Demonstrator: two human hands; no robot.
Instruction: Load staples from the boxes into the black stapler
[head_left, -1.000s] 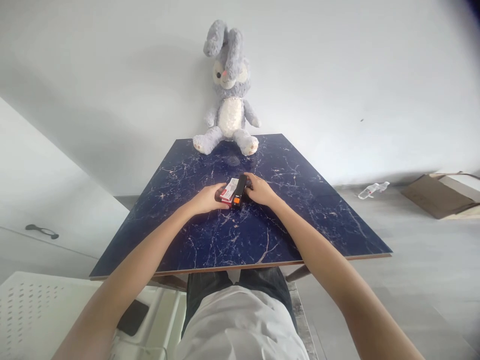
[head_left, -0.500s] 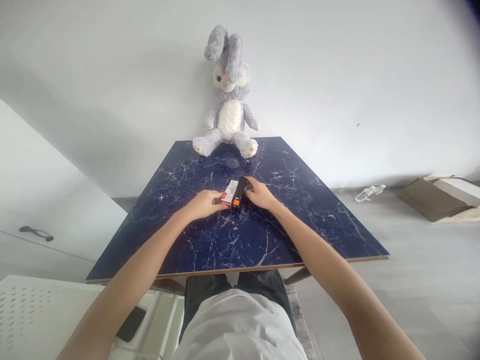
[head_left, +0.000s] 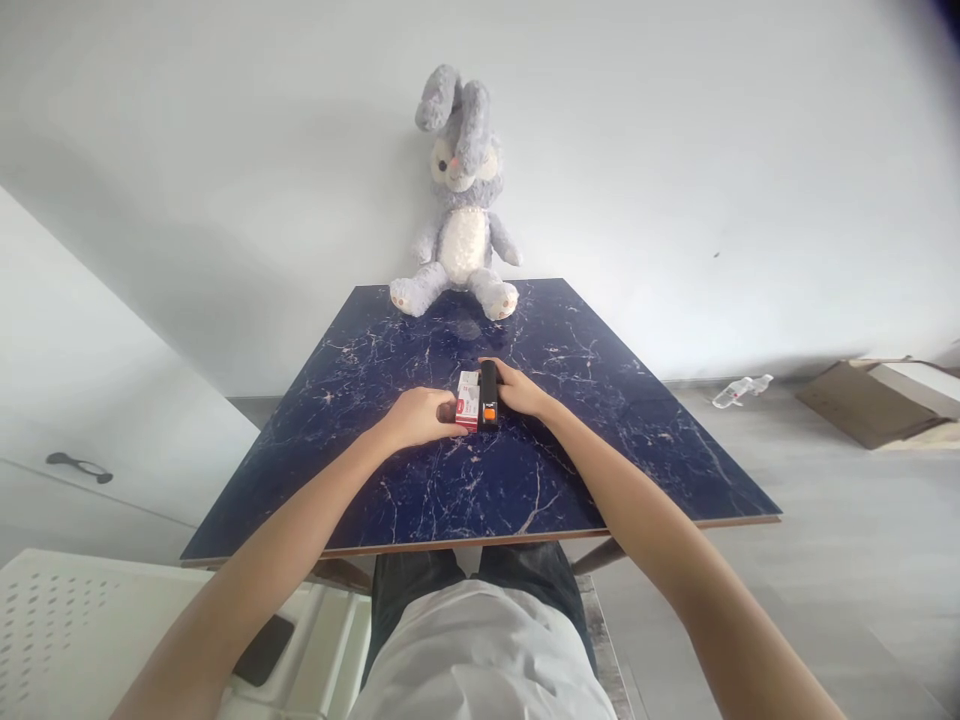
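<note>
Over the middle of the dark blue marbled table [head_left: 450, 500], my left hand [head_left: 421, 416] grips a small red and white box [head_left: 468, 398] from its left side. My right hand [head_left: 522, 388] holds a black object with an orange patch [head_left: 489, 398] from its right and far side. Box and black object stand side by side, close together. Part of the left hand's fingers is hidden by the box.
A grey plush rabbit [head_left: 463, 245] sits at the table's far edge by the wall. On the floor at the right are clear plastic bottles [head_left: 739, 390] and a cardboard box [head_left: 862, 400]. A dark phone-like object [head_left: 264, 648] lies on a white surface at the lower left.
Both hands have turned the box and the black object from a slant to nearly straight. The view has shifted slightly.
</note>
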